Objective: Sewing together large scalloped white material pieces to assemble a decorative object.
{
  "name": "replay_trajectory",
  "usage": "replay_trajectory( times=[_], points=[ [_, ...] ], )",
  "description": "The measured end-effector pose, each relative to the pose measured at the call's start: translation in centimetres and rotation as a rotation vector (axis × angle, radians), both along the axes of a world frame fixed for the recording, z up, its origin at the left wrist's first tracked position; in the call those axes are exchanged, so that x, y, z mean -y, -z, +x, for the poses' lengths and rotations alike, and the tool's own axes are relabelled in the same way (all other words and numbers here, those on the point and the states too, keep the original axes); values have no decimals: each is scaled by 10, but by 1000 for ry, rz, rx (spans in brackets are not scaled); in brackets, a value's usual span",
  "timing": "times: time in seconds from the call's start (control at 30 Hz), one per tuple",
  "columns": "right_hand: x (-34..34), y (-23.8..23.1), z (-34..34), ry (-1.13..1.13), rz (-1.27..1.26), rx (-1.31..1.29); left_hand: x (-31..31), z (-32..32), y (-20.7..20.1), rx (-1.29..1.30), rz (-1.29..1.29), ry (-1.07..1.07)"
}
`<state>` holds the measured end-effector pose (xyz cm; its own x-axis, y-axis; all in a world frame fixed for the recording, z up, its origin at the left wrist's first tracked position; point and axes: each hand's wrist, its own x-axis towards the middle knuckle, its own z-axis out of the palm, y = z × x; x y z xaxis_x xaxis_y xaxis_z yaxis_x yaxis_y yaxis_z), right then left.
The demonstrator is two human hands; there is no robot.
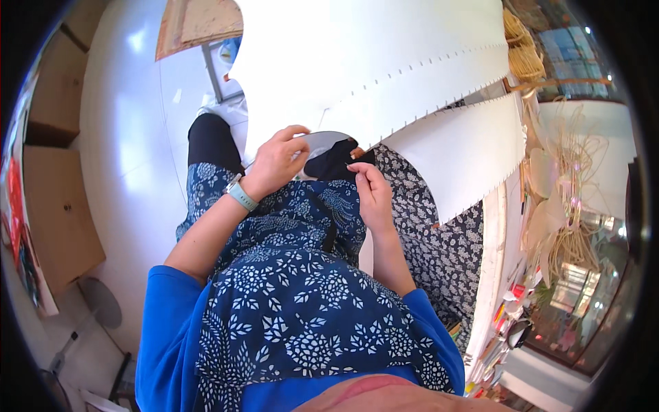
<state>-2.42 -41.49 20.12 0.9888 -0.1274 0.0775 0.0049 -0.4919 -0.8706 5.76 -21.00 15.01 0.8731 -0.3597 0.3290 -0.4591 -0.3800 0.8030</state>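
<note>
In front of me spreads a large white sheet [371, 55] with a row of short dark stitch-like marks across it and along its lower edge. A second white panel [460, 147] lies below it on the right, with similar marks near its edges. My left hand [278, 161] is beside the curved edge of the large sheet, fingers curled in; what they hold, if anything, is too small to make out. My right hand [373, 196] pinches thumb and forefinger together at a tiny thing I cannot identify. Between the hands lie black cloth [333, 161] and a grey rounded surface [326, 139].
Dark floral cloth [446, 254] hangs under the panels on the right. Beyond it are bundles of pale strips [573, 172] and assorted small items [511, 309]. Cardboard boxes [62, 213] stand at the far left, and a brown board [199, 26] lies at the back left.
</note>
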Motion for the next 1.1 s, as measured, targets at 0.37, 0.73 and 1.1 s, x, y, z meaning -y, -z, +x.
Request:
replay_trajectory(
  times=[0.37,0.73,1.1],
  points=[
    [-10,-45,58,-275,-811,152,4,-16,12,-291,-386,167],
    [-46,-31,59,-619,-690,129,11,-34,25,-300,-435,128],
    [-22,-6,101,-472,-455,280,-7,-24,14,-640,-767,102]
  ],
)
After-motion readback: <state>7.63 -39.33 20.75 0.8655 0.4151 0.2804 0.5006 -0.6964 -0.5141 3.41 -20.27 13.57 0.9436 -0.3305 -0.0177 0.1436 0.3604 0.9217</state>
